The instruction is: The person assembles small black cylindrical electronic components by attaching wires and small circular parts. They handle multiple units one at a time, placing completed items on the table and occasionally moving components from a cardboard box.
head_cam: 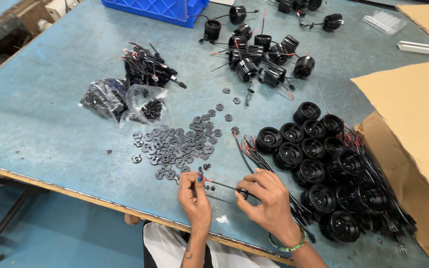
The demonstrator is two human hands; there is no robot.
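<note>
Both hands pinch one thin black wire (pixel 222 185) lying left-right between them: left hand (pixel 194 198) holds its tip, right hand (pixel 266 201) its other end.

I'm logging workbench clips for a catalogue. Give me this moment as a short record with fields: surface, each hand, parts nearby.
surface: blue worktable
left hand: left hand pinches one end of a thin black wire
right hand: right hand pinches the wire's other end; green bangle on the wrist
ahead of hands: scattered small black washers
right side: cluster of black finned housings with red and black leads, beside a cardboard box
far side: blue crate, two plastic bags of parts
</note>
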